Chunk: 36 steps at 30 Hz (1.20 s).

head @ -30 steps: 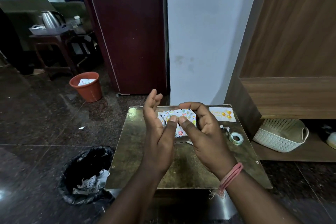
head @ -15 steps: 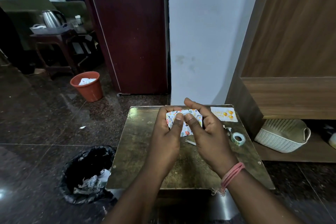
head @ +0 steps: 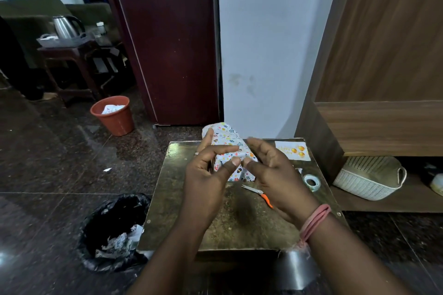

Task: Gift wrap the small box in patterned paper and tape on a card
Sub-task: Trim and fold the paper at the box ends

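Box [head: 229,151] is fully covered in patterned paper, held up over the table's [head: 239,223] far edge. Your left hand [head: 206,175] and right hand [head: 275,175] both grip it, thumbs pressing the near fold. Card [head: 292,150] lies far right, untaped; tape roll [head: 311,182] is near it.

There are two hands, the left hand [head: 203,175] and the right hand [head: 275,175]. Between them is one box [head: 227,143] in patterned paper. On the worktop [head: 182,199] lie one card [head: 292,150], one roll of tape [head: 311,182] and one pair of scissors [head: 257,193]. On the floor stand two bins: one orange bucket [head: 115,118] and one black bin [head: 112,230]. On the shelf is one white basket [head: 369,179]. Far at the back stands one kettle [head: 63,27].
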### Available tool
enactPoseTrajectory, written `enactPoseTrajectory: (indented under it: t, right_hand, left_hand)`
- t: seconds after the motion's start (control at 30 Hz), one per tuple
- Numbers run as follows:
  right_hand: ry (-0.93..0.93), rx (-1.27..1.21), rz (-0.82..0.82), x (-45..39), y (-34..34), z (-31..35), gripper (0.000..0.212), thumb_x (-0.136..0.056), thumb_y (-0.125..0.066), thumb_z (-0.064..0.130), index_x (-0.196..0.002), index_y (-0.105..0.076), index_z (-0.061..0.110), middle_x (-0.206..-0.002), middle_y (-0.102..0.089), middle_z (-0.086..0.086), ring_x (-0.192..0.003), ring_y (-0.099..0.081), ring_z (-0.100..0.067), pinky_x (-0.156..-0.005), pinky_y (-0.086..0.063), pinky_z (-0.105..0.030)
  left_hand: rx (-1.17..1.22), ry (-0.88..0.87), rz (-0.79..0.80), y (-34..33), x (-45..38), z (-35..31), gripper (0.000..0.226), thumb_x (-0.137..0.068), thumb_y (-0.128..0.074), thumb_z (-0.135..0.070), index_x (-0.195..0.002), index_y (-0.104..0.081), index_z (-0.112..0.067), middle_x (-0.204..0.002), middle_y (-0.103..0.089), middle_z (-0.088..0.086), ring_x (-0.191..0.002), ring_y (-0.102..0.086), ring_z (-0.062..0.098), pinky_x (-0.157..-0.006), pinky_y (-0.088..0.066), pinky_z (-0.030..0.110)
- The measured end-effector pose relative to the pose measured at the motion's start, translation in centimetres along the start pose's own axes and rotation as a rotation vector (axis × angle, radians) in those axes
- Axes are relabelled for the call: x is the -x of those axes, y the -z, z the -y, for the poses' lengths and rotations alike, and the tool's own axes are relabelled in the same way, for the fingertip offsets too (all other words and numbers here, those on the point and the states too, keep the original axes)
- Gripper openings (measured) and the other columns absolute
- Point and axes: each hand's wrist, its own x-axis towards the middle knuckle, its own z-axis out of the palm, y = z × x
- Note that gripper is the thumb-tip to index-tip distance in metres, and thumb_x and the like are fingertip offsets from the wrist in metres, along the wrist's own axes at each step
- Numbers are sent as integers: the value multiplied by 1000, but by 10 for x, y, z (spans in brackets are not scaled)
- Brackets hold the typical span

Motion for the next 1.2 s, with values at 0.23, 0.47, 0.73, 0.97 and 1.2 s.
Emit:
enactPoseTrajectory:
  t: [0.23,0.47,0.73,0.97,1.2]
  right_hand:
    - [19,501,213,7,25,-13,40,-103,-54,11,-132,-59,38,-100,-74,20,-88,-69,-2,-88,-59,-42]
    - [29,618,-38,8,22,-54,24,-92,-67,22,-110,-62,37,-106,-75,19,-100,-69,5,-92,-57,-38]
    - [95,748,-59,28,17,-90,31,-83,-64,7,-89,-44,31,-86,-57,13,-78,-55,-2,-71,-49,-30]
    - [197,835,21,38,10,-109,52,-83,-63,8,-129,-56,32,-121,-57,14,-110,-55,-3,-88,-47,-20]
    - [35,1072,343,25,23,-105,62,-79,-47,33,-141,-44,38,-135,-51,8,-128,-52,-15,-102,-48,-34]
  left_hand:
    - [-280,-72,157,1,8,14,39,-87,-77,-1,-109,-80,-33,-170,-1,-20,-152,-17,-7,-111,-31,8]
    - [-431,201,267,15,9,47,125,-85,-75,-31,-149,29,-57,-173,-9,-4,-157,-19,11,-126,-29,43]
    - [47,427,9,13,5,50,104,-74,-83,-10,-157,-20,-18,-140,-60,9,-118,-68,20,-96,-58,51]
    - [-19,417,139,21,15,43,66,-85,-73,13,-126,-47,-32,-123,-70,6,-102,-74,14,-74,-62,35]
    - [-364,360,299,36,20,45,83,-75,-81,-16,-113,-31,-70,-126,-65,-21,-118,-63,0,-98,-54,29]
